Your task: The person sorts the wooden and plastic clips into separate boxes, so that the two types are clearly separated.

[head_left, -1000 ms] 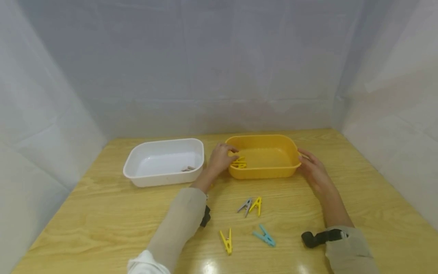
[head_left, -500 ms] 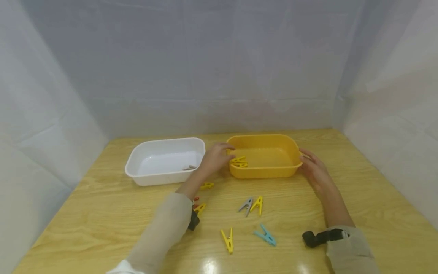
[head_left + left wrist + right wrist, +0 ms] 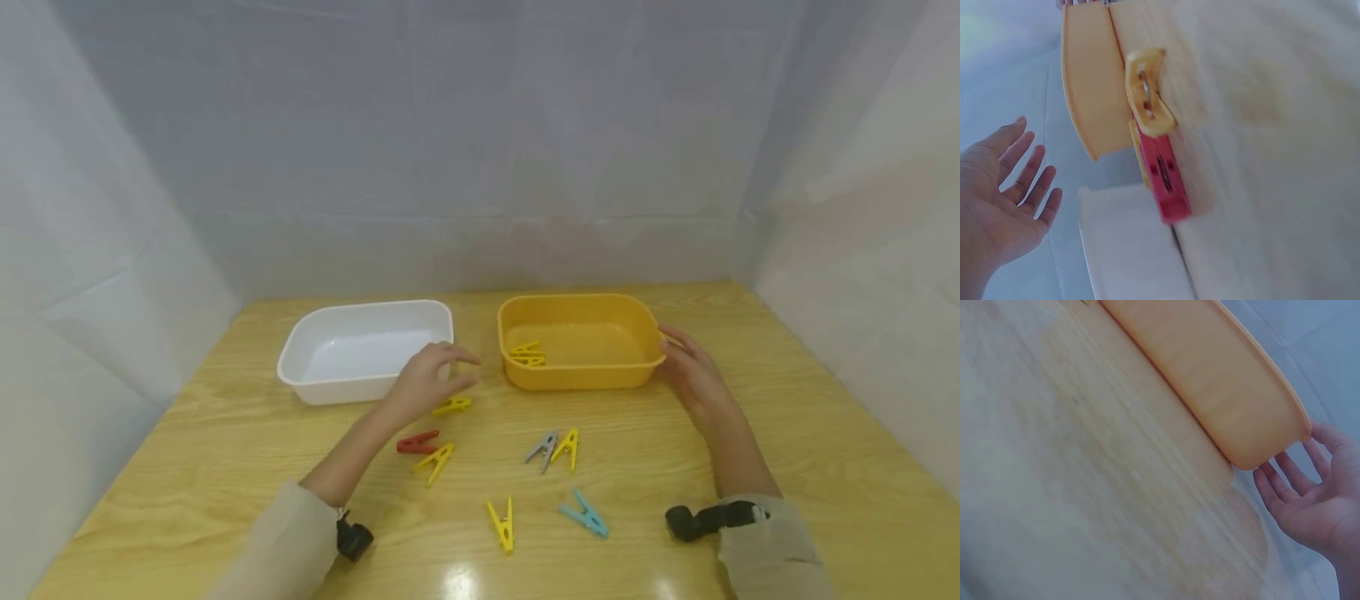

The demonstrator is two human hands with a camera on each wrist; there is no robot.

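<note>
My left hand (image 3: 454,372) hovers open and holds nothing, in front of the white tub (image 3: 337,390) and just above a yellow clothespin (image 3: 452,406). The left wrist view shows its bare palm (image 3: 1013,190) with the fingers spread. A red clothespin (image 3: 417,442) and another yellow one (image 3: 435,462) lie nearer me. My right hand (image 3: 681,357) rests with straight fingers (image 3: 1285,481) against the right end of the yellow tub (image 3: 577,379), which holds a few yellow clothespins (image 3: 527,355).
On the wooden table in front of the tubs lie a grey clothespin (image 3: 540,450), a yellow one (image 3: 566,448), another yellow one (image 3: 501,525) and a blue one (image 3: 583,514). White sheeting closes off the back and both sides.
My left hand has drawn back from the yellow tub's left rim toward the left and nearer me, uncovering the red and yellow clothespins. The right hand has stayed put.
</note>
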